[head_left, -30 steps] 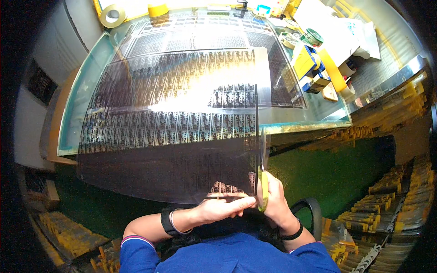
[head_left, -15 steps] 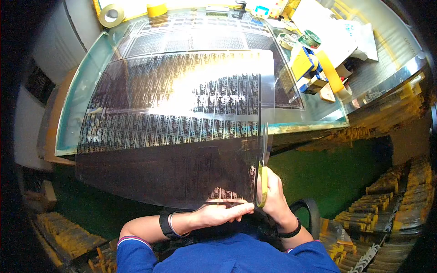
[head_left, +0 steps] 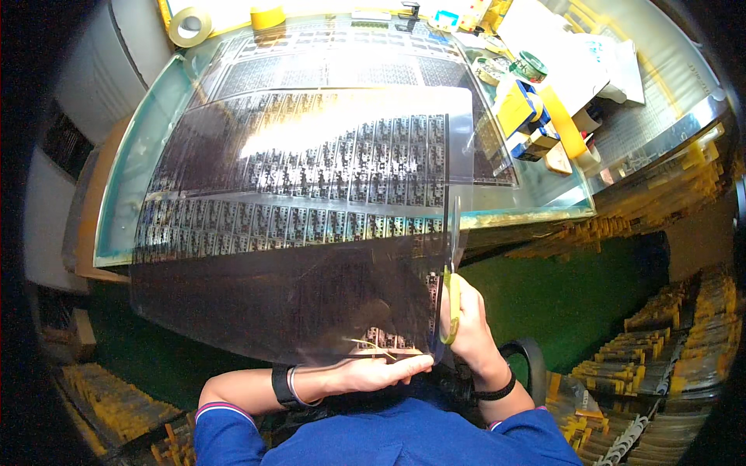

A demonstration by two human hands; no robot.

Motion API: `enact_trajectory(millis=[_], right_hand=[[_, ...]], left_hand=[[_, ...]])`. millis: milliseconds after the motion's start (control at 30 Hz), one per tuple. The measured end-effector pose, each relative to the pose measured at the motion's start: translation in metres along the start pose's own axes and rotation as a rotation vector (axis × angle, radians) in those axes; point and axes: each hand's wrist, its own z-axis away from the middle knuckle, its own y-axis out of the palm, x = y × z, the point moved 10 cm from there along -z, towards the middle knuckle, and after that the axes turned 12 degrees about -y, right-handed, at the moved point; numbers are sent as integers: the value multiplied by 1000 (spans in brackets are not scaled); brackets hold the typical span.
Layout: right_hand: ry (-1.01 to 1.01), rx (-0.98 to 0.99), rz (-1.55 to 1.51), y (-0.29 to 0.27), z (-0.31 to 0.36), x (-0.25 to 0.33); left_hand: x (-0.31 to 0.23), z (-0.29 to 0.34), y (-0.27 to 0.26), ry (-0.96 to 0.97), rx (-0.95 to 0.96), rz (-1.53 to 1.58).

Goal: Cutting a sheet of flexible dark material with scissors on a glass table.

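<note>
A large dark transparent film sheet (head_left: 295,221), printed with rows of small circuit-like patterns, spans the middle of the view and catches a bright glare. My left hand (head_left: 381,371) pinches its near edge by the right corner, thumb on top and fingers underneath. Along the sheet's right edge, my right hand (head_left: 472,322) grips scissors (head_left: 450,314) by their yellow-green handles. The blades point away from me beside the clear margin; whether they are parted is hard to see.
Under the sheet's far part is a glass-topped table (head_left: 536,203) with more printed film on it. A tape roll (head_left: 190,27) stands far left. Blue and yellow boxes (head_left: 536,144) and a green round container (head_left: 530,67) sit at right. Yellow-edged stacks (head_left: 629,353) lie lower right.
My right hand and the scissors have slid slightly away from me along the sheet's right edge. The sheet has shifted a little, its glare moving left, and my left hand is slightly lower.
</note>
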Motion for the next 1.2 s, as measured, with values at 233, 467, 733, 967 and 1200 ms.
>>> enact_trajectory(millis=[233,467,733,967,1200], right_hand=[[208,-58,-159,0,6,-14],[58,-25,-22,-7,-6,-2],[162,-64,-100,-8,-6,-1],[0,-90,-124,-14,-18,1],[79,-137,-138,-17,-16,-1]], left_hand=[[3,-3,0,47,-13,-60],[11,-6,11,27,45,-65],[21,-12,10,86,9,-47],[26,-12,19,31,82,-133],[24,-7,23,-32,111,-105]])
